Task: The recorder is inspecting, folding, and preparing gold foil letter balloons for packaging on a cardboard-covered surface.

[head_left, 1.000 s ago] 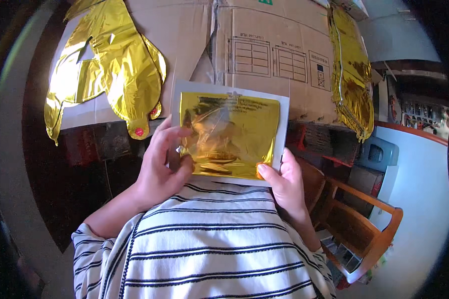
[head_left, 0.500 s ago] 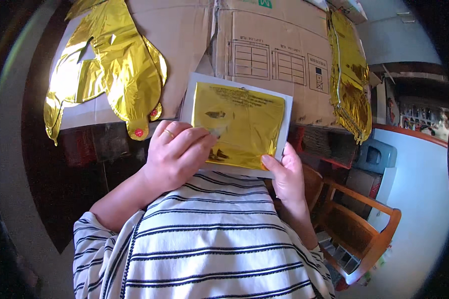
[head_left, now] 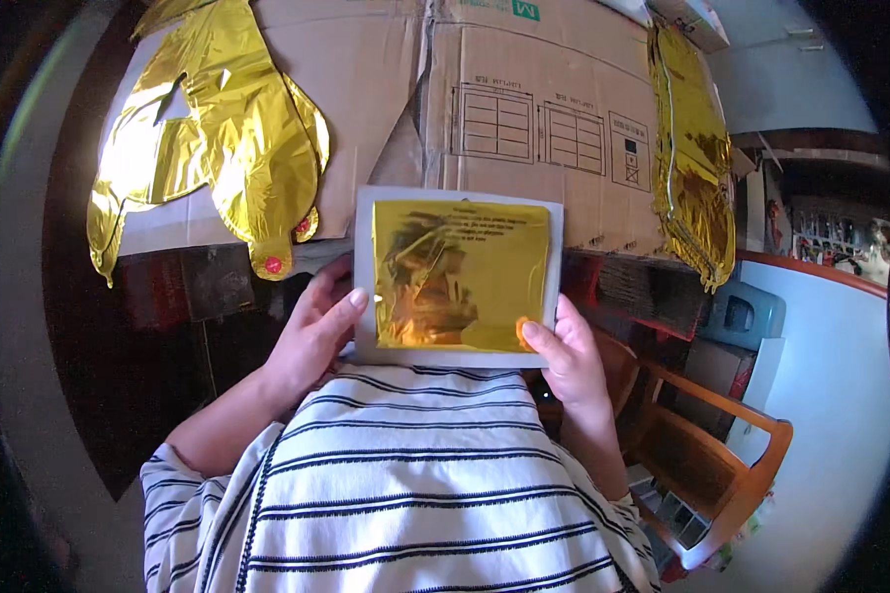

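A folded gold foil balloon (head_left: 494,282) with small dark print lies flat on a pale grey card (head_left: 366,237), held before my striped top. Gripping the lower right edge is my right hand (head_left: 569,356), its thumb pressed on the foil and its fingers mostly behind the card. An orange patch shows beside that thumb; I cannot tell whether it is a reflection. My left hand (head_left: 316,326) holds the card's left edge, thumb at the front, the other fingers curled behind and partly hidden.
Flattened gold foil balloons (head_left: 218,119) drape over a large cardboard box (head_left: 386,99) at the far left. More gold foil (head_left: 692,148) hangs on the far right. A wooden chair (head_left: 712,465) stands at my right, with a blue-grey plastic stool (head_left: 747,306) beyond it.
My left hand has left the foil's surface and moved to the card's left edge. The card has straightened and come slightly nearer and to the left. My right hand keeps its grip.
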Available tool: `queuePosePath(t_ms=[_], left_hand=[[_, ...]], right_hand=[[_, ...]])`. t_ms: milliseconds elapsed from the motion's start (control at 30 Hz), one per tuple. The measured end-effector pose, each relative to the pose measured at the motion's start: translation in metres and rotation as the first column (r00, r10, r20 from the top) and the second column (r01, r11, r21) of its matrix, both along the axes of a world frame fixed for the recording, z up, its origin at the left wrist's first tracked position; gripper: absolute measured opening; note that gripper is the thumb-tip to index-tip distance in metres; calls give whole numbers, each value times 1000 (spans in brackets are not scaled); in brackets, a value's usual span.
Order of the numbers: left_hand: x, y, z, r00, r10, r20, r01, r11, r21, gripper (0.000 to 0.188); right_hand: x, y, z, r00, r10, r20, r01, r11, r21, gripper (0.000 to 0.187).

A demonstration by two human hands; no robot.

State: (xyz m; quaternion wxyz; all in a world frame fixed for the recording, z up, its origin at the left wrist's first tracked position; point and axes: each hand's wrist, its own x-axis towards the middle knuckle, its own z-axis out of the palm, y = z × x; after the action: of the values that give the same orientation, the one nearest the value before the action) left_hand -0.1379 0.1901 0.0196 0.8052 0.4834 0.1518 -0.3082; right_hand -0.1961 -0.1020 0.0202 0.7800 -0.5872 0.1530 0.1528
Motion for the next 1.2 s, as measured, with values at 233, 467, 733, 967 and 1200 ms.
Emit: queuePosePath(t_ms=[233,467,733,967,1200], left_hand=[[10,4,-13,985,-163,64,167,984,-57,48],[5,-3,-3,958,-172,232,175,985,7,62],[1,19,21,925,-365,108,368,930,-8,91],[10,12,26,904,-374,208,361,927,97,104],[22,-2,23,872,-322,367,253,941,225,91]], right_hand=[[-26,-5,-3,1000,3,-29,5,965,263,47],[-31,14,-7,962,-198,-186,155,963,-221,33],[-57,4,11,971,3,-240,1,1000,19,30],[-24,-7,36,995,87,-51,-84,994,72,63],[-9,-4,17,986,-118,115,116,993,29,36]])
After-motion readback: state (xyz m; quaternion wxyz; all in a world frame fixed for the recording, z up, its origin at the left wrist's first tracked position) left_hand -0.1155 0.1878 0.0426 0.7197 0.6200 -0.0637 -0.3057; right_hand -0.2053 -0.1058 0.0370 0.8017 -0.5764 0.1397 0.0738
